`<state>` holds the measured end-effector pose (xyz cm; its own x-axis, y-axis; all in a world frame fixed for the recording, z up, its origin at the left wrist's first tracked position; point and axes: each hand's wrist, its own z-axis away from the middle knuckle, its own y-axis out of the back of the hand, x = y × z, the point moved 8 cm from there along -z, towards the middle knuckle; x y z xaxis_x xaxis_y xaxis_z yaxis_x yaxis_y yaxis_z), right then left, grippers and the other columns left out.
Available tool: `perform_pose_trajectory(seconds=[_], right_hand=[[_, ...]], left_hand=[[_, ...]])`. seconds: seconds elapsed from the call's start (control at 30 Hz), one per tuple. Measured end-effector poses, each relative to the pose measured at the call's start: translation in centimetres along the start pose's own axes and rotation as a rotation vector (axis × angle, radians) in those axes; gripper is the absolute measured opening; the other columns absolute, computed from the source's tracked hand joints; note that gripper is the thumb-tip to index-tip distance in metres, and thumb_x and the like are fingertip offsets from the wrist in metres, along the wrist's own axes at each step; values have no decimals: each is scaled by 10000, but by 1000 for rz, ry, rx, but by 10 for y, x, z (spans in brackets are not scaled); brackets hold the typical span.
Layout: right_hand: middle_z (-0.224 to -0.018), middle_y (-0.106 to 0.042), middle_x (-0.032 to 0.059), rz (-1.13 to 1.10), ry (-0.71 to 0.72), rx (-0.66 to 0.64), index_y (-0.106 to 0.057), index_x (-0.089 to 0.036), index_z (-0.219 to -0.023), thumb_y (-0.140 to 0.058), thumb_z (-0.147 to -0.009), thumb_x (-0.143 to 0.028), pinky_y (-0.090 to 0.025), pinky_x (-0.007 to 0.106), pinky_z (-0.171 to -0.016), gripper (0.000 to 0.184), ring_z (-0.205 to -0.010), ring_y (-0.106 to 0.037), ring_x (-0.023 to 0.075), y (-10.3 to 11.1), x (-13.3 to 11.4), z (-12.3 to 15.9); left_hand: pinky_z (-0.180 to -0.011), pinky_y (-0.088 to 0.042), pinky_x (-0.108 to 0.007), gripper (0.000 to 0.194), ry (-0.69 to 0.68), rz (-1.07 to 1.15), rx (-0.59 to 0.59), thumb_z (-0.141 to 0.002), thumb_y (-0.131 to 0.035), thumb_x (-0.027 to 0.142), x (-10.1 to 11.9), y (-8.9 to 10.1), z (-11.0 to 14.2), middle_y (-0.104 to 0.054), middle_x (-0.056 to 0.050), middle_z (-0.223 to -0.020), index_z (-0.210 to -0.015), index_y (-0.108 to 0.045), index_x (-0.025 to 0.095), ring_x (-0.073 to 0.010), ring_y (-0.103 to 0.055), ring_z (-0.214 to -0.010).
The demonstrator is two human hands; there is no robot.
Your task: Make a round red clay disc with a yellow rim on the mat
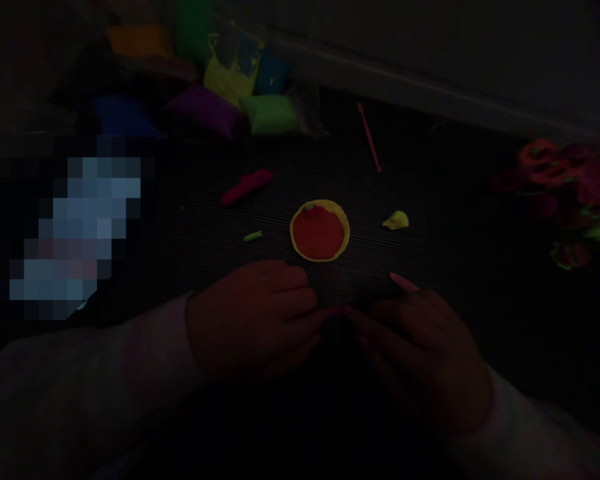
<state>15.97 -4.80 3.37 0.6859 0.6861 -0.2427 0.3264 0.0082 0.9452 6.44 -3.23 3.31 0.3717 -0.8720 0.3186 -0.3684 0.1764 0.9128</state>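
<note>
In dim light, my left hand has its fingers curled, thumb and forefinger pinching one end of a small strip of pink clay. My right hand meets it from the other side, its fingertips closed on the strip's other end. The tip of a pink stick-like tool shows beyond the right knuckles; whether that hand grips it is hidden. Just past my hands lies a round disc of red clay with a yellow clay rim and a small pink and green bit on its upper edge.
Around the disc lie a magenta clay lump, a green clay piece, a yellow clay scrap and a thin pink tool. Several coloured clay packets sit at the back. A blurred-out lit object is left; flowers stand right.
</note>
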Motion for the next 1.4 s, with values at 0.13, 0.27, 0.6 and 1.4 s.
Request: perform_pose_trajectory(seconds=[0.13,0.27,0.6,1.4], right_hand=[[-744,-596,31,-9,-14,11,-614,-153,-966,-521,-759,-205,-430,435,-807,233,-659,-503,134,2,2,1],[-746,-602,31,-14,-13,6,-604,-147,-982,-510,-765,-201,-432,436,-805,243,-663,-516,135,1,1,0],[-749,-595,31,10,20,-19,-597,-160,-1006,-528,-755,-201,-417,448,-801,264,-668,-513,140,-3,-4,-1],[-797,-604,48,-71,-24,-8,-560,-131,-1038,-514,-762,-174,-408,405,-767,284,-696,-517,153,-2,-3,-1]], left_hand=[[-596,-430,-290,173,11,11,-6,-791,-466,246,0,0,-1,-577,-26,-689,-828,-613,164,-144,-503,-684],[-605,-434,-297,181,9,10,-2,-795,-455,247,0,0,0,-582,-31,-696,-831,-614,168,-148,-506,-691],[-616,-433,-312,220,-11,1,1,-784,-473,245,0,-1,0,-611,-38,-756,-943,-597,155,-162,-522,-714],[-611,-431,-313,204,-16,-6,-22,-795,-445,242,1,-2,-1,-589,-39,-748,-903,-594,154,-159,-510,-708]])
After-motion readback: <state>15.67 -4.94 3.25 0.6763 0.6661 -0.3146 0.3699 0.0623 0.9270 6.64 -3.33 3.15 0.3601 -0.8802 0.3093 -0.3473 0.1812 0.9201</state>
